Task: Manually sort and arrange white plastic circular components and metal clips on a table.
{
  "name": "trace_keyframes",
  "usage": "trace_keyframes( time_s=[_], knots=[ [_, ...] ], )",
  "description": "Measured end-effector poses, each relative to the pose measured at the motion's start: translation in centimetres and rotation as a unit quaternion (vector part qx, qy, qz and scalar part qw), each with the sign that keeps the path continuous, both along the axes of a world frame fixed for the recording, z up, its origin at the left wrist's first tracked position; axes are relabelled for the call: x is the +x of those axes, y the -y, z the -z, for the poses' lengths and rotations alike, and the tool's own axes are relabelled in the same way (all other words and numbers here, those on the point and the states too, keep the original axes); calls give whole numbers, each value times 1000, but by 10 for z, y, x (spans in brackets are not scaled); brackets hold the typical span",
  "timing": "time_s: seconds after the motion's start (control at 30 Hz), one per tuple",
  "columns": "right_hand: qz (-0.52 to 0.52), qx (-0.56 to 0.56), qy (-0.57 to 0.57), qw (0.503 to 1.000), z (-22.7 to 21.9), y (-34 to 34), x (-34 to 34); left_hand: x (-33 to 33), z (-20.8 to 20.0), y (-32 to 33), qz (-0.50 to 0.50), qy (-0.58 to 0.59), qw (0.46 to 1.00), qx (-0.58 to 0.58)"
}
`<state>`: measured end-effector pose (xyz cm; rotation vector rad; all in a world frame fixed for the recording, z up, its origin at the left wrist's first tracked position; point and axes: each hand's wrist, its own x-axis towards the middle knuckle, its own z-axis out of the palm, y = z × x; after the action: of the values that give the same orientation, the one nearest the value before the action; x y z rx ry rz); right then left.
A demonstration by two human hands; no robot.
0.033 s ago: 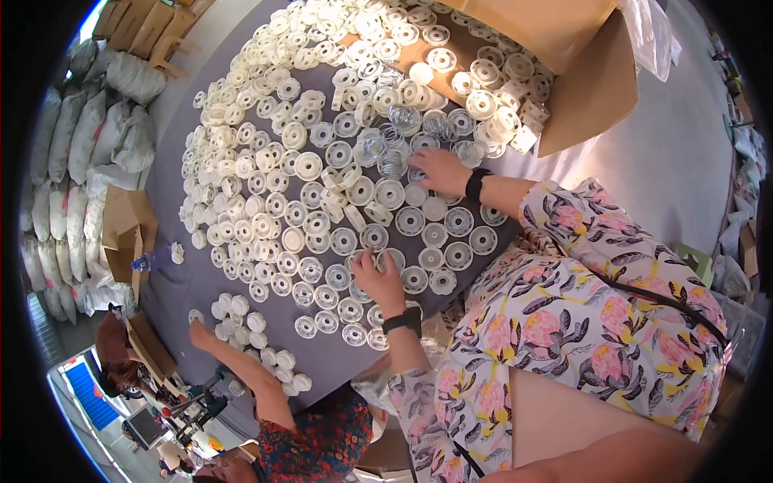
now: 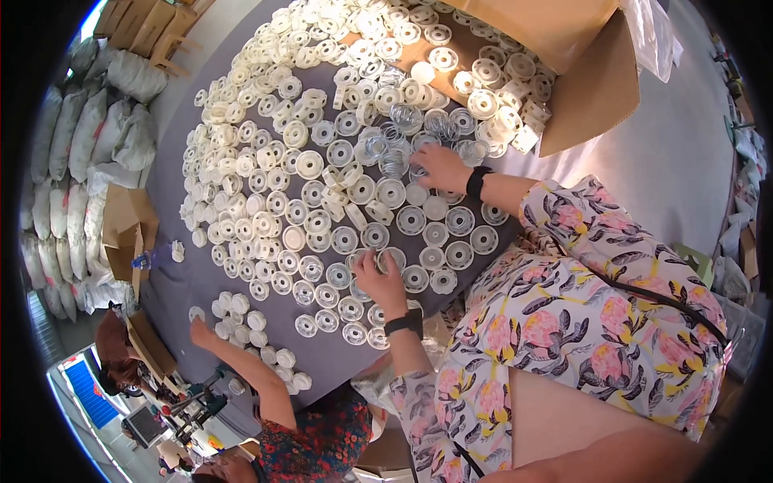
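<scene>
My left hand (image 2: pixel 382 283) rests low over the round white plastic parts, its fingers spread and bent. One white ring-shaped part (image 2: pixel 391 260) lies under and between those fingertips. Farther right, my right hand (image 2: pixel 443 169) reaches with outstretched fingers to a small heap of metal coil springs (image 2: pixel 392 163). The fingertips touch or nearly touch the nearest springs; their undersides are hidden. Around both hands lie wheel-like white parts (image 2: pixel 411 220), several with shiny metal rings inside. Black bands circle both my wrists.
Many more white parts (image 2: pixel 233 161) cover the grey tablecloth (image 2: pixel 201 278). An opened cardboard box (image 2: pixel 592 97) stands at the far right, parts spilling from it. At left, a co-worker's hand (image 2: pixel 201 332) is beside a group of white caps (image 2: pixel 256 320). Stacked sacks (image 2: pixel 72 137) line the left side.
</scene>
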<state>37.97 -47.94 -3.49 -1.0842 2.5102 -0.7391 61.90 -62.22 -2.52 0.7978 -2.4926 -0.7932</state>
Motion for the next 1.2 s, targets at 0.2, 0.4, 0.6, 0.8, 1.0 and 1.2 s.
trace_keyframes(
  time_s=[0.2,0.4,0.6,0.8,1.0,1.2],
  knots=[
    [145,-178,105,968,-24,-15,21,1,-11,-37,20,-56,978,202],
    [129,-195,508,829,-35,-20,91,-21,-25,-68,66,-154,917,362],
    [111,-129,727,665,-19,-31,101,9,-21,-56,107,-66,955,269],
    [-51,-106,535,836,-21,-28,108,40,-25,-68,-37,-90,778,621],
    [-85,-182,245,949,-17,-28,85,34,-188,-5,-178,-94,791,578],
    [-104,-137,269,948,-19,-21,88,51,-45,-41,-138,93,951,260]
  ],
)
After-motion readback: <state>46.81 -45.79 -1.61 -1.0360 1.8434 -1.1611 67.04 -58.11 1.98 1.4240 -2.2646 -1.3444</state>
